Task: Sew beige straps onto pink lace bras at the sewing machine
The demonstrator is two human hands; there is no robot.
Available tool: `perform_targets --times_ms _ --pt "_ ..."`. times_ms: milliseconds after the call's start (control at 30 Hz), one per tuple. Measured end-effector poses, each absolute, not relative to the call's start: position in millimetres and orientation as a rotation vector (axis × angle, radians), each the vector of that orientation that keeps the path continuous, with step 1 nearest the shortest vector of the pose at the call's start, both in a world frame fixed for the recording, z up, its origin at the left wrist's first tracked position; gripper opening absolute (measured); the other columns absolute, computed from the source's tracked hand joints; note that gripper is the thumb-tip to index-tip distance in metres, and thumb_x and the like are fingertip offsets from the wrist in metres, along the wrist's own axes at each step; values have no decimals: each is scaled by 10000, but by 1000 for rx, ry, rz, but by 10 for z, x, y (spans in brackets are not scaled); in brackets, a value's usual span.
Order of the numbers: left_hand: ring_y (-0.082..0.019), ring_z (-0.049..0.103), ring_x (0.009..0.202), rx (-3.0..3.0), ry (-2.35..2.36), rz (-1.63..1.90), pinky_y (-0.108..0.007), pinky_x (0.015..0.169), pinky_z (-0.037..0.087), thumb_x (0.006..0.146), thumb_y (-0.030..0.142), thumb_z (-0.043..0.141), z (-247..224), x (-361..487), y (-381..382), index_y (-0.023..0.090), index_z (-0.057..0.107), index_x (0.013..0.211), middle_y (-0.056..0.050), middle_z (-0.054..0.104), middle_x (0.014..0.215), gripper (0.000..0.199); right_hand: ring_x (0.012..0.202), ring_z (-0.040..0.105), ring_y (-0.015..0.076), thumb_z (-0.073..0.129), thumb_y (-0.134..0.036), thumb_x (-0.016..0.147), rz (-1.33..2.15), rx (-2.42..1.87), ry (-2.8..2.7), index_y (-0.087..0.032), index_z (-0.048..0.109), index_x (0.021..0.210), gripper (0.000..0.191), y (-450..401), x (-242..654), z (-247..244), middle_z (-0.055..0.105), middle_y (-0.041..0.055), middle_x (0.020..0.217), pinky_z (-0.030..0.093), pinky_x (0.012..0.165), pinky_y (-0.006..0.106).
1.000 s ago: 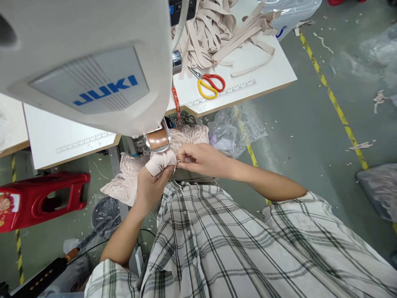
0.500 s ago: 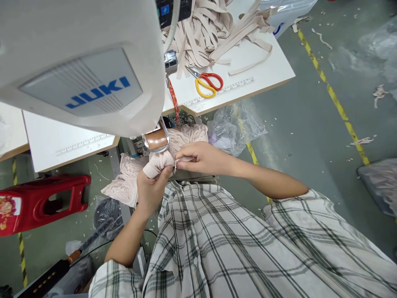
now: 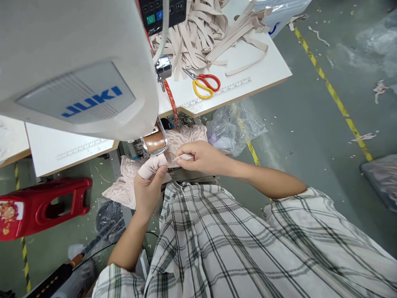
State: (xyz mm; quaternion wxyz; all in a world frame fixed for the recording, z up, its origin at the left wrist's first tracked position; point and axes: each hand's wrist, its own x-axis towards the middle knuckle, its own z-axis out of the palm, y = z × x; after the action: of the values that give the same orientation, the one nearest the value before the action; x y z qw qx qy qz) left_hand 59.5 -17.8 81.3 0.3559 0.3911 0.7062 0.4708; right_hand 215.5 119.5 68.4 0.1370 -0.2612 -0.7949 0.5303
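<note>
A pale pink lace bra [image 3: 123, 186] lies around the sewing machine's work end, with one cup left of my hands and more lace above them. My left hand [image 3: 149, 188] is closed on a bunched, smooth pink part of the bra, thumb on top, just below the machine's metal guard [image 3: 164, 142]. Close by on the right, my right hand [image 3: 201, 157] pinches a narrow pale strip [image 3: 185, 157] between thumb and fingers. Whether the strip joins the bra is hidden by the fingers.
The large JUKI sewing machine [image 3: 89, 95] overhangs at upper left. On the white table [image 3: 263, 76] lie scissors [image 3: 203, 86] and a heap of pale straps [image 3: 201, 37]. A red plastic stool [image 3: 74, 194] stands at left. Clear plastic bags [image 3: 238, 128] are on the floor.
My left hand has shifted slightly left with the bunched fabric, widening the gap between my hands. More of the strip shows in my right hand. The whole view has shifted a little.
</note>
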Motion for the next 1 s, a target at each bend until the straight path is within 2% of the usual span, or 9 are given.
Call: perform_targets --times_ms 100,233,333,500,600,800,1000 --pt "-201 670 955 1112 1832 1205 -281 824 536 926 291 645 889 626 -176 179 746 1031 -56 745 981 184 625 491 95 617 -244 846 1491 -778 -2318 -162 673 792 113 1182 2132 698 604 -30 663 313 625 240" --pt "-194 674 918 1216 1817 1116 -284 842 534 921 266 642 938 667 -136 168 748 1006 -54 752 960 167 629 485 91 604 -197 815 1527 -749 -2323 -159 675 803 81 1178 2107 714 588 -33 667 314 619 235" --pt "-182 671 879 1186 1829 1120 -272 815 535 914 276 655 915 660 -108 168 750 1010 -47 757 942 173 622 477 90 606 -223 814 1697 -742 -2244 -155 672 791 97 1200 2106 716 570 -36 658 320 594 229" --pt "-168 646 799 1083 1814 1138 -253 728 521 893 320 695 871 600 -76 158 743 838 -42 733 825 178 559 468 78 633 -301 816 2080 -783 -2042 -164 669 831 143 1235 2116 702 580 -43 663 339 530 216" --pt "-162 636 764 980 1732 1142 -255 699 521 872 338 724 848 558 -70 149 744 828 -41 724 803 196 544 468 77 642 -338 819 2215 -836 -1946 -172 655 850 169 1223 2120 673 570 -47 661 351 512 209" --pt "-155 645 725 813 1639 1178 -253 688 535 800 305 798 781 501 -58 146 767 798 -31 733 752 162 615 511 97 671 -380 805 2244 -828 -1869 -175 659 860 213 1188 2127 571 571 -42 691 368 552 215" --pt "-165 685 776 770 1628 1215 -257 726 555 796 277 799 725 519 -10 146 792 843 -43 767 804 139 607 507 96 667 -379 812 2212 -863 -1849 -165 671 870 222 1164 2118 549 597 -33 696 357 545 220"
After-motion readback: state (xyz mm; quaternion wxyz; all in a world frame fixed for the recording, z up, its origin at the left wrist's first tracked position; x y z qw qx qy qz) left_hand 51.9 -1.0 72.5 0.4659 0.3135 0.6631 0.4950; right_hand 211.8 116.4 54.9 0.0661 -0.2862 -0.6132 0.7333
